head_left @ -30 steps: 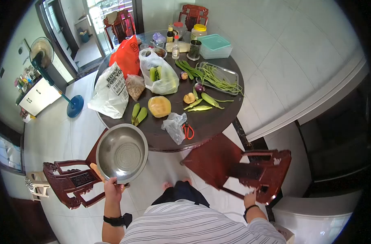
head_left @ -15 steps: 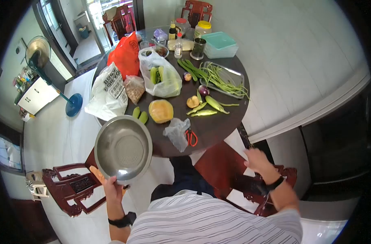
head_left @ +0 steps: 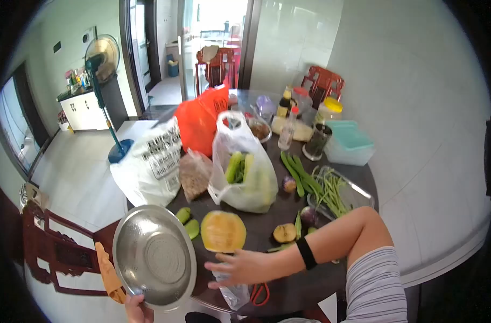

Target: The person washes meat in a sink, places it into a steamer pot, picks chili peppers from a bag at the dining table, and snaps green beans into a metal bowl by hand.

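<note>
My left hand (head_left: 138,309) grips the rim of a metal basin (head_left: 165,258), tilted so its inside faces me, at the table's front left edge. Across the table's front stretches my right arm; my right hand (head_left: 239,268) has its fingers spread and holds nothing. It is over a crumpled clear plastic bag (head_left: 236,297), just in front of a yellow-orange cut piece of pumpkin or melon (head_left: 223,230). Whether it touches the bag I cannot tell. Red-handled scissors (head_left: 260,294) lie beside the bag. Two green vegetables (head_left: 187,222) sit behind the basin, partly covered by it.
Behind stand a white plastic bag of green vegetables (head_left: 243,185), a red bag (head_left: 201,121), a printed white bag (head_left: 148,167), a glass bottle (head_left: 287,132) and teal-lidded containers (head_left: 350,142). Green beans (head_left: 334,196) lie on a tray, partly behind my arm. A carved chair (head_left: 68,258) stands left.
My right hand has swung from beside the table at the right to over its front middle. The left hand still holds the basin. The view has shifted, raising the room behind into sight.
</note>
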The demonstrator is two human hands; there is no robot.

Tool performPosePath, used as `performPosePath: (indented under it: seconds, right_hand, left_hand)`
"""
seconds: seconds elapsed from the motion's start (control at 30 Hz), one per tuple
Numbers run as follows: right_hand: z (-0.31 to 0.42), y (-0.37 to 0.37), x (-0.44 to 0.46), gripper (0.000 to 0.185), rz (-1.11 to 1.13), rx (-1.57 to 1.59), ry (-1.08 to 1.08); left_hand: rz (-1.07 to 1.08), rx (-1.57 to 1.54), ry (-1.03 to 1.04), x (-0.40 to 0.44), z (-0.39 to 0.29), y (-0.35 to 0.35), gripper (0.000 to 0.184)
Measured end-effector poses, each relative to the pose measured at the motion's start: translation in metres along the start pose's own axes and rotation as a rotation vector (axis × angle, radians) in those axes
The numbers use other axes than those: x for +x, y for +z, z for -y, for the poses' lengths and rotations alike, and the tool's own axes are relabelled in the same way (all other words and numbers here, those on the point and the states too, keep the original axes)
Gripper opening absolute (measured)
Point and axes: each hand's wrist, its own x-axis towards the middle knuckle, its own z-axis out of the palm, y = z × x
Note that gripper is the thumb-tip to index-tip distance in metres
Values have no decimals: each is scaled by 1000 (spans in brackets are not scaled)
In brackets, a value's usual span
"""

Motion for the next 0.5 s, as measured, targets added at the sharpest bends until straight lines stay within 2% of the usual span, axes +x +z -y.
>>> performPosePath:
  seconds: [0.03,0.1,0.13,0.17,0.2,0.23,0.27,0.33,0.43,0.5]
  right_hand:
    - [4,19,-1,44,50,19,41]
    - [-3,55,-14,18,309,196,102]
    - [-2,53,-32,17,106,156,148]
    - [-7,34,-42,15,246,178,304]
    - [-15,28,-62,13,119,-119,291]
    - [-29,11,-83,12,-108,64,462]
    - [-41,-15,-103,13,-200,324,530]
    - [-75,-29,-143,18,-292,153,635]
    - [-94,-21,-178,32,-335,151,869]
    - [-78,5,-200,39,-416,105,843]
  left_hand:
    - [0,-18,-30,2,16,-9,61]
    - [4,-55,-93,-1,45,-24,57]
    - [-29,-35,-74,-4,53,-25,57]
    - [11,-42,-31,-14,57,-15,57]
    - [16,-15,-26,-27,63,-10,58]
    - [17,1,-10,-41,73,-6,59]
    - [-9,-14,7,-57,89,-3,59]
    - [75,45,138,-85,114,9,59]
    - [72,13,50,-116,151,7,48]
    - [44,9,20,-133,163,31,43]
